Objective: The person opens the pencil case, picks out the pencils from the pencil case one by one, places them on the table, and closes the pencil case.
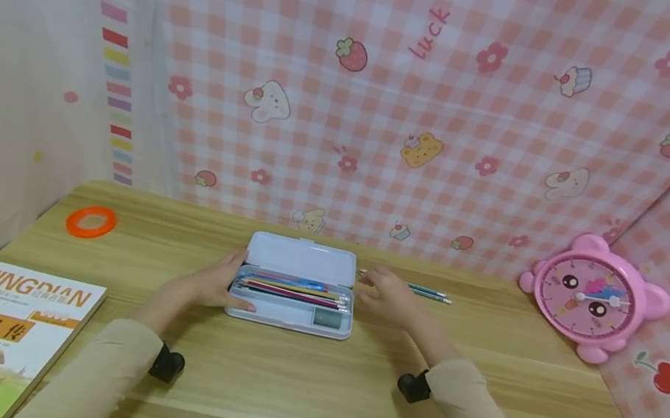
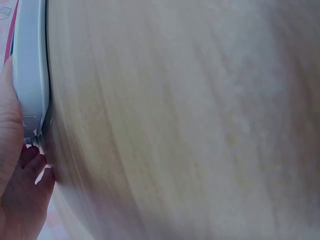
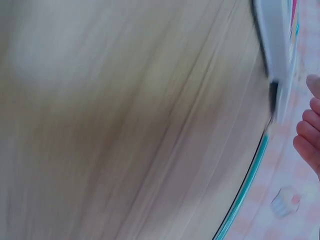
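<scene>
Your open pencil case (image 1: 287, 325) sat on the table (image 1: 289, 395) at twelve o'clock from you, its lid (image 1: 301, 259) laid back toward twelve. Your left hand (image 1: 213, 283) gripped the case at its nine o'clock end, thumb over the near rim and fingers round toward the far corner. Your right hand (image 1: 388, 297) was just off the three o'clock end, fingers loosely bent, neither wide nor clenched, with nothing visible in them. Behind it, two loose pencils (image 1: 430, 296) lay on the table, stretching from the case's far right corner toward three o'clock. Inside, more pencils (image 1: 293, 296) and a blue pen (image 1: 311, 285) lay lengthwise in the far part, with a grey-green block (image 1: 327, 318) at the five o'clock corner. The step in hand looked like steadying the case while the right hand worked beside it. For that, your left grip seemed well placed; a light hold served better than a hard squeeze, which might have slid or tipped the case. Your right fingers were best brought in low, clear of the hinge and of the raised lid, and any pencil was best pinched near its middle and kept parallel to the case's length, so that its ends cleared the rim.
</scene>
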A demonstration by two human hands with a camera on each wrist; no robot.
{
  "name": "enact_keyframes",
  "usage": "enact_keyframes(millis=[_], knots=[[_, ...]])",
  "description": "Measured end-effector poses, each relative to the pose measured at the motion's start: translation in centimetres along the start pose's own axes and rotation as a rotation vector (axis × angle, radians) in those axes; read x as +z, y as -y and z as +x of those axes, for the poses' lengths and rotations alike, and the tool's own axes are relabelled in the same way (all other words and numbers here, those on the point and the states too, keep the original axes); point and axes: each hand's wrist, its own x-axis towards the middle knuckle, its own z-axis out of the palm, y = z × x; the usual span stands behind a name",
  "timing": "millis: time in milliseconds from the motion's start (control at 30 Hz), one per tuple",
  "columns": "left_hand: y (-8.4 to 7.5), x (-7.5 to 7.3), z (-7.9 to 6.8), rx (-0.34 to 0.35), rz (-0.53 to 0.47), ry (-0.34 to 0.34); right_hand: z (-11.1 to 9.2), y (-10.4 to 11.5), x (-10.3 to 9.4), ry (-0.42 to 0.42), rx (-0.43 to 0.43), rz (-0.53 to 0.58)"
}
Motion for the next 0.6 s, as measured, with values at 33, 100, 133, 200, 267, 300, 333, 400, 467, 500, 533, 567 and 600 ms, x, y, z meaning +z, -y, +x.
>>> enact_keyframes(millis=[33,100,133,200,267,300,333,400,467,500,533,567,600], knots=[[0.0,0.0,0.0,0.004,-0.008,-0.002,0.2,0.4,0.1,0.012,-0.022,0.009],[-0.1,-0.1,-0.1,0.008,-0.009,-0.004,0.5,1.1,0.3,0.044,-0.064,0.03],[-0.1,-0.1,-0.1,-0.001,-0.006,-0.001,0.7,1.5,0.4,0.066,-0.069,0.04],[0.0,0.0,0.1,-0.027,0.002,0.011,1.0,2.2,0.8,0.107,-0.072,0.056],[0.1,0.0,0.1,-0.04,0.008,0.017,1.4,2.7,1.3,0.125,-0.081,0.064],[0.1,0.0,0.1,-0.043,0.006,0.017,1.5,2.9,1.5,0.13,-0.085,0.065],[0.1,0.0,0.1,-0.038,0.006,0.014,1.6,3.0,1.8,0.127,-0.091,0.059],[0.0,0.0,0.0,-0.024,-0.001,0.006,1.8,3.3,2.1,0.109,-0.123,0.047],[0.0,0.0,-0.1,0.009,0.0,-0.009,2.0,3.5,2.4,0.093,-0.145,0.031],[-0.1,0.0,-0.2,0.016,-0.002,-0.01,2.0,3.7,2.5,0.089,-0.151,0.031],[-0.1,-0.1,-0.2,0.026,0.0,-0.014,2.1,3.8,2.5,0.087,-0.155,0.031],[-0.2,-0.1,-0.2,0.025,-0.001,-0.014,2.2,3.8,2.6,0.087,-0.158,0.028],[-0.2,-0.1,-0.2,0.025,0.002,-0.014,2.3,3.9,2.7,0.088,-0.158,0.021]])
